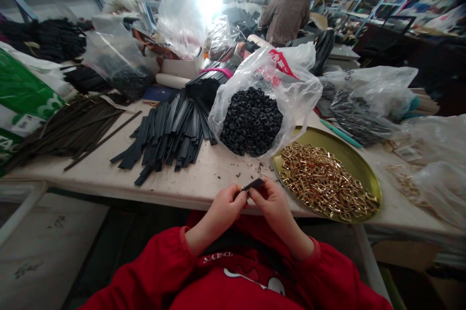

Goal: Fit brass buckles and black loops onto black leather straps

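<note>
At the table's front edge my left hand and my right hand are close together, both pinching a short black strap. A bit of gold metal shows on it by my left fingertips, most likely a buckle, though fingers cover most of it. Right of my hands, a round gold tray holds a heap of gold metal buckles. Just beyond my hands stands a clear plastic bag, open, full of small black loops. A fanned pile of black straps lies to the left.
Dark brown strips and a green-and-white bag lie far left. A teal pen-like tool rests behind the tray. Plastic bags crowd the right side. Another person sits further back, facing away.
</note>
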`<state>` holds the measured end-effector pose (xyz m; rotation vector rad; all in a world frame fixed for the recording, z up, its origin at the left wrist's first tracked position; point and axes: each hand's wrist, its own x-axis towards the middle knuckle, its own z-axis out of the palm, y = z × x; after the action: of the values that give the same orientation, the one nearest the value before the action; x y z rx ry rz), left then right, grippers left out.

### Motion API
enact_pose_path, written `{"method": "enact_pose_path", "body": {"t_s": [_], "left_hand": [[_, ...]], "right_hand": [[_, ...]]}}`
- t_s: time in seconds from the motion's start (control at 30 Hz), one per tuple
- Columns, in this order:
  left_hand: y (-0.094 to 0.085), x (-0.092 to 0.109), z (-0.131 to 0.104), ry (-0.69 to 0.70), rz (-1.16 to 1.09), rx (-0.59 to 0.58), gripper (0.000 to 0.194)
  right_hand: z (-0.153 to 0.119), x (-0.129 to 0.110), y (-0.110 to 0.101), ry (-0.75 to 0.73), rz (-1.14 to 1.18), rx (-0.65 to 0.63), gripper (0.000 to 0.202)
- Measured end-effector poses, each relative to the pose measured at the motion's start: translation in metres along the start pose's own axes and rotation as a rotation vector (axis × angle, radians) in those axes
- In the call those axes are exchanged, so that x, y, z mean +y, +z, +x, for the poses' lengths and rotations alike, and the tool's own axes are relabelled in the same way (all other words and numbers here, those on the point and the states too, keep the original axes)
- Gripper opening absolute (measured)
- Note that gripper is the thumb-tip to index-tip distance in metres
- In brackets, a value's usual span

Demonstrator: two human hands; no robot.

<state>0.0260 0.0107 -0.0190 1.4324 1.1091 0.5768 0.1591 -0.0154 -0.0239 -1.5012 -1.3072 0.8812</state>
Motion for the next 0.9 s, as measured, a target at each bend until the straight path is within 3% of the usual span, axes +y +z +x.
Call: {"method": "enact_pose_path", "body": {"t_s": [0.1, 0.17, 0.33, 0.47, 0.57, 0.63, 0.7, 0.73, 0.8, 0.9], "left_hand": [[-0.002, 0.005, -0.004, 0.064, 0.177, 0.074, 0.020], [-0.007, 0.011, -0.007, 0.078, 0.254, 0.048, 0.021], [-0.020, 0.015, 0.002, 0.041, 0.222, -0.094, 0.032], [-0.024, 0.003, 0.020, -0.008, 0.071, -0.062, 0.024], [-0.026, -0.003, 0.032, -0.004, 0.015, -0.111, 0.029], [-0.029, -0.004, 0.040, 0.002, 0.069, -0.111, 0.022], [-0.031, -0.006, 0.048, -0.003, 0.109, -0.053, 0.022], [-0.032, -0.007, 0.051, -0.012, 0.107, -0.023, 0.024], [-0.034, -0.009, 0.057, -0.029, 0.088, 0.008, 0.026], [-0.036, -0.014, 0.061, -0.033, 0.083, 0.023, 0.026]], "right_hand": [[-0.002, 0.000, -0.002, -0.092, -0.146, 0.049, 0.005], [-0.001, 0.000, -0.005, -0.040, -0.112, 0.012, 0.006], [0.011, -0.006, -0.010, 0.190, 0.190, -0.259, 0.021], [0.029, -0.007, -0.016, 0.087, 0.139, -0.393, 0.019], [0.061, 0.000, -0.026, 0.007, 0.032, -0.547, 0.020], [0.091, 0.007, -0.032, -0.075, -0.189, -0.403, 0.021], [0.121, 0.015, -0.033, -0.184, -0.565, -0.173, 0.019], [0.133, 0.019, -0.032, -0.211, -0.757, -0.136, 0.017], [0.150, 0.024, -0.028, -0.229, -1.023, -0.154, 0.013], [0.158, 0.029, -0.025, -0.233, -1.096, -0.186, 0.008]]}}
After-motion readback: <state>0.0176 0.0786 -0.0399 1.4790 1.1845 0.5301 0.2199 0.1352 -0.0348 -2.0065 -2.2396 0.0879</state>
